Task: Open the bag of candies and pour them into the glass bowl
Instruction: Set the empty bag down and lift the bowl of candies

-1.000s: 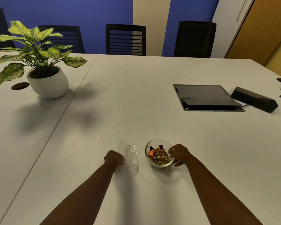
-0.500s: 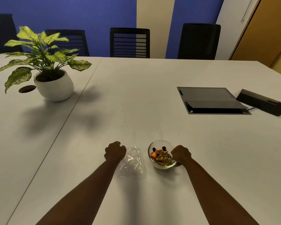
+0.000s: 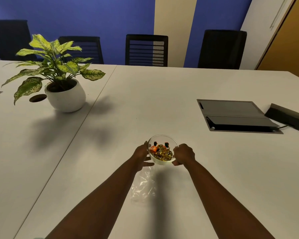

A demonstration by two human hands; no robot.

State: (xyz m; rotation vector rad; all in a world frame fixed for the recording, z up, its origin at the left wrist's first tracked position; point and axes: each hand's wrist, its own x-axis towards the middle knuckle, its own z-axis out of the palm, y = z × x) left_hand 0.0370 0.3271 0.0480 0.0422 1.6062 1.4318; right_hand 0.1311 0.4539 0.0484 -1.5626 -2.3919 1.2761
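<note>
A small glass bowl (image 3: 169,138) sits on the white table, holding gold, orange and dark wrapped candies (image 3: 161,152). My left hand (image 3: 141,153) cups its left side and my right hand (image 3: 184,154) grips its right side. The clear plastic bag (image 3: 142,186), crumpled and seemingly empty, lies flat on the table nearer to me, between my forearms, with neither hand touching it.
A potted plant in a white pot (image 3: 66,97) stands at the far left by a round cable hole (image 3: 37,98). A grey open cable hatch (image 3: 235,116) and a black box (image 3: 288,117) lie at the right. Black chairs (image 3: 146,50) line the far edge.
My left hand let go of the bag and moved right onto the bowl. The bowl, held by both hands, now sits farther from me than the bag.
</note>
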